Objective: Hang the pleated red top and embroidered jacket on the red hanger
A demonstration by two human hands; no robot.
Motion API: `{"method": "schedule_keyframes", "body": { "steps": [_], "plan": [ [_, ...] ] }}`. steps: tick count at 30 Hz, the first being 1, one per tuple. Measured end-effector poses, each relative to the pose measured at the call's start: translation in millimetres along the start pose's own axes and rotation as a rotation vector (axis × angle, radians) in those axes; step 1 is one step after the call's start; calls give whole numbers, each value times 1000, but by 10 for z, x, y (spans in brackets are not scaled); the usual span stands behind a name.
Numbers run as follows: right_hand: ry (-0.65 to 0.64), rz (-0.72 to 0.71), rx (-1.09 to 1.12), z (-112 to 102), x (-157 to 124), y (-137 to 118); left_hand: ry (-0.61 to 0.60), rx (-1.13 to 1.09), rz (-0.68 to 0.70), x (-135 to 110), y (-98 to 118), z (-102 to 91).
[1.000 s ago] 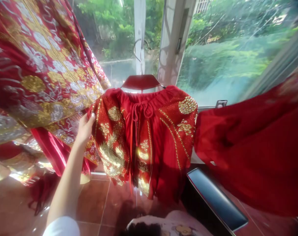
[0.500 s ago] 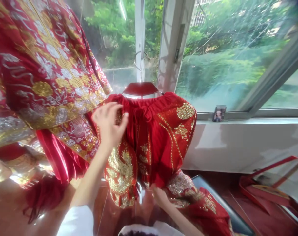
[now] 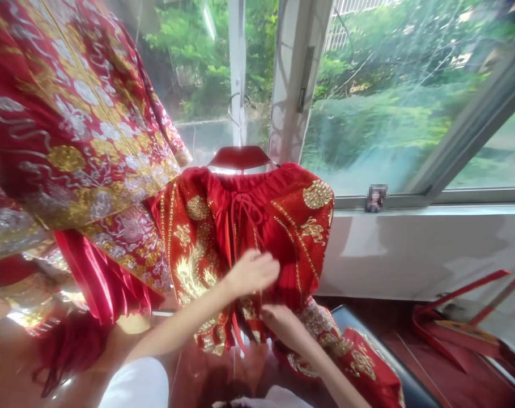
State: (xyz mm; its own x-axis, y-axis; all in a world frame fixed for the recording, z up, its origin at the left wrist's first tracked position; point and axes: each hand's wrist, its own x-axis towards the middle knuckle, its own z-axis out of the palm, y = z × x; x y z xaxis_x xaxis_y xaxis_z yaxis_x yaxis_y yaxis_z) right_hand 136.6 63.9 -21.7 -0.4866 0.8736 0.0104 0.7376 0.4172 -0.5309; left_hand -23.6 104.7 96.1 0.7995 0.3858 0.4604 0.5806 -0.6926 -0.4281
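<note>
Lower than half a second ago, the left hand (image 3: 252, 273) has slid from the waistband to the middle of the red skirt (image 3: 291, 238), its arm crossing in from a white sleeve (image 3: 133, 385) at the lower left. Its fingers curl over the cloth beside the hanging drawstring (image 3: 244, 224); whether they pinch it or only rest there, I cannot tell. The right hand (image 3: 283, 327) sits just below, near the hem, its fingers bunched closed on a fold of the skirt.

From the head view, the skirt hangs upright in front of the window, long axis vertical, waistband at the top and hem pointing down at the floor. It hangs from a red hanger (image 3: 239, 157) with a thin wire hook (image 3: 235, 110). Gold phoenix embroidery (image 3: 193, 266) covers its left panel. A long red robe (image 3: 70, 113) with gold and silver embroidery hangs to the left, its edge touching the skirt. Beyond the right hand, embroidered red cloth (image 3: 363, 362) bunches against a black bench (image 3: 410, 379).

Below lie glossy red-brown floor tiles (image 3: 184, 379). To the right, a white wall (image 3: 410, 255) rises to the window (image 3: 388, 113), with trees outside and a small blurred object (image 3: 376, 198) on its sill. A red frame (image 3: 456, 317) stands on the floor.
</note>
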Motion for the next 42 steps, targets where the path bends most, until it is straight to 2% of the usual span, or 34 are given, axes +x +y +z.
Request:
{"method": "schedule_keyframes", "body": {
  "steps": [3,5,8,10,11,13,14,15,17,20,23,27,29,31,33,36,38,39,40,42],
  "plan": [
    [147,-3,31,-620,-85,-215,-82,-47,12,-268,338,289],
    [261,-75,0,-979,-127,-359,-114,-62,-11,-380,377,322],
    [528,-258,-30,-1362,-35,-543,-109,-115,41,-398,208,100],
    [737,-381,-5,-1542,152,-645,14,-161,36,-306,0,-157],
    [816,-445,12,-1616,275,-692,111,-163,-16,-237,-121,-289],
    [876,-574,10,-1724,542,-778,240,-68,-246,-81,-371,-508],
    [862,-622,-13,-1754,670,-813,272,2,-366,-7,-486,-582],
    [830,-644,-49,-1768,781,-841,255,54,-447,53,-583,-630],
    [741,-628,-126,-1754,929,-867,178,113,-513,119,-699,-657],
    [655,-586,-166,-1696,936,-831,84,149,-476,67,-671,-638],
    [639,-619,-159,-1677,792,-763,120,218,-432,-72,-529,-685],
    [584,-847,-171,-1659,595,-755,84,185,-342,-205,-384,-823],
    [569,-980,-149,-1605,482,-786,35,76,-269,-263,-319,-850],
    [498,-1028,-146,-1533,330,-814,-22,-62,-218,-347,-233,-830],
    [344,-947,-196,-1469,149,-816,-106,-168,-174,-456,-135,-786],
    [35,-684,-232,-1406,-67,-753,-318,-250,-95,-574,-30,-758],
    [-87,-542,-195,-1366,-93,-693,-442,-244,-96,-538,-30,-804],
    [-93,-479,-169,-1340,-61,-668,-454,-218,-99,-473,-55,-844],
    [-62,-420,-135,-1309,-2,-651,-416,-173,-94,-380,-96,-887],
    [63,-311,-30,-1230,166,-646,-239,-37,-81,-145,-208,-956]
  ]
}}
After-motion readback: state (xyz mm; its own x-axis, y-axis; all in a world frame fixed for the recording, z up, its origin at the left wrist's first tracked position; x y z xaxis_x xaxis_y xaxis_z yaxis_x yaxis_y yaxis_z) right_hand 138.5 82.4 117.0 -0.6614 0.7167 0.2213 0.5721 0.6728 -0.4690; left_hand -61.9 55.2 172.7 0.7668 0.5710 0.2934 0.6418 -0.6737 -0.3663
